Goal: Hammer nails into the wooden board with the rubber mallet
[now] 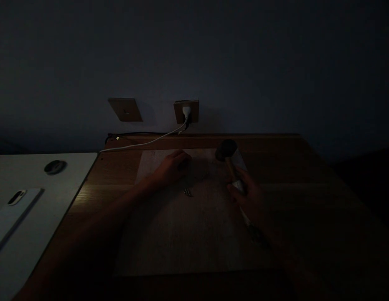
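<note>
**Mallet gripped, dim bench**

Very low light throughout, detail hard to read. Filling the middle: a brown wooden table (307,200), pushed against a dark far wall. Alongside on the left, a white table (40,234), touching or just beside it, cannot tell which. Lying flat on the wooden top, a pale board (181,234), running from the near edge almost to the far one.

Reaching in from the near left, the left hand (171,167), resting on the far part of the board with fingers curled down; cannot tell whether anything is pinched underneath. On the right, the right hand (249,198) clenched around the handle of a mallet (226,150), black head raised at the far end over the board's far right corner.

On the white table, a phone (12,211) face down and a dark round disc (55,167) farther back. Along the far edge, a white cable (144,144) leading up to a plug (186,111) in a wall socket (194,115); left of it a second wall plate (125,109). Between the hands, a few small nails (187,192) on the board.
</note>
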### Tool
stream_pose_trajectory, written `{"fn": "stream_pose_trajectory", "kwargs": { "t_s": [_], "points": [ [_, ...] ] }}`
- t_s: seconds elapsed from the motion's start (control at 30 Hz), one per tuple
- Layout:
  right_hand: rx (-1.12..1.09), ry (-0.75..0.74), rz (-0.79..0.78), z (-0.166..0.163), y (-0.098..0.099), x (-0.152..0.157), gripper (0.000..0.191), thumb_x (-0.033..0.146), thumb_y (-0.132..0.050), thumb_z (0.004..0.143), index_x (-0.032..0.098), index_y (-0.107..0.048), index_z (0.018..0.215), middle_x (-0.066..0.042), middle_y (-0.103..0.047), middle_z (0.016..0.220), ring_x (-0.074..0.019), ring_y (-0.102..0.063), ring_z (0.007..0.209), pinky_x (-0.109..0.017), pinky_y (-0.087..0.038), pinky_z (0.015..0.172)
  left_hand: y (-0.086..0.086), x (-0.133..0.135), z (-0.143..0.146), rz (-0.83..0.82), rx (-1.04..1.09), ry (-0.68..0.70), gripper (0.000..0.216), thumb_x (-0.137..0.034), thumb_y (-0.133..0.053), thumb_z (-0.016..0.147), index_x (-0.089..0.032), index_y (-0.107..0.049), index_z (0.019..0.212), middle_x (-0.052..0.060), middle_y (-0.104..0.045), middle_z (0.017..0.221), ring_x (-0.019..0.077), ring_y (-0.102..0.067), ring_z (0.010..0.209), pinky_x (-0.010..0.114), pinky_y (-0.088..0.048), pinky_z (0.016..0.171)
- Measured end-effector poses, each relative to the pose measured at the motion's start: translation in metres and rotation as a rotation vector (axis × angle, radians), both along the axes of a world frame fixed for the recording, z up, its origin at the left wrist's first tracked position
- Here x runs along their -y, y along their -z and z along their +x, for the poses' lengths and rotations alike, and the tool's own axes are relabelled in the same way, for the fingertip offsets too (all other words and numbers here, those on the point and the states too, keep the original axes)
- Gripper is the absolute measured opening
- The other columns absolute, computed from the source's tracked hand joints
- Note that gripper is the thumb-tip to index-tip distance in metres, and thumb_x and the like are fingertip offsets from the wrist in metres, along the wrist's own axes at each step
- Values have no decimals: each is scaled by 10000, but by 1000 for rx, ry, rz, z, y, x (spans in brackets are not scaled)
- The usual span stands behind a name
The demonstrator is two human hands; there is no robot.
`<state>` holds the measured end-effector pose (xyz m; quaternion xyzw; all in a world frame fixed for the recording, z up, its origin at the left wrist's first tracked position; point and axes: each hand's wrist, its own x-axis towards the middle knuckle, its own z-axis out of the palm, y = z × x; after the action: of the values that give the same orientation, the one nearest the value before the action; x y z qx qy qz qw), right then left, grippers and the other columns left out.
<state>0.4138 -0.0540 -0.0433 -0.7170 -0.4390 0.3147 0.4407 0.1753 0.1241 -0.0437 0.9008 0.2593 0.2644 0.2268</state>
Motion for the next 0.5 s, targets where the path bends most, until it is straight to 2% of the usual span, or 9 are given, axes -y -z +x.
{"fn": "stream_pose_trajectory", "kwargs": {
  "t_s": [0.1,0.23,0.37,0.5],
  "points": [
    [-11,1,7,0,0,0,640,463,-672,857,266,-550,1454,-84,-750,1093,-190,-636,621,-328,-517,497,1,-1,1,17,37,-5,202,-105,-578,868,-169,-656,1043,71,-667,1034,156,-643,898,272,-531,791],
    [14,-5,34,0,0,0,622,446,-672,858,251,-564,1438,-97,-752,1119,-237,-699,784,-355,-558,600,1,-1,0,9,60,29,224,-74,-558,865,-169,-654,1043,78,-671,1065,160,-650,932,265,-535,798],
    [26,9,-12,-1,-1,0,620,448,-658,866,251,-556,1445,-90,-755,1093,-222,-680,689,-372,-553,574,-1,0,-1,-5,84,63,199,-91,-569,881,-165,-668,1037,82,-684,1073,157,-666,939,263,-549,810],
    [60,-8,21,0,-1,1,598,432,-657,875,261,-561,1440,-91,-754,1112,-271,-719,869,-418,-587,691,-2,-3,0,-40,85,30,196,-102,-594,877,-164,-711,1021,80,-715,1053,162,-695,939,282,-572,844]
  ]
}}
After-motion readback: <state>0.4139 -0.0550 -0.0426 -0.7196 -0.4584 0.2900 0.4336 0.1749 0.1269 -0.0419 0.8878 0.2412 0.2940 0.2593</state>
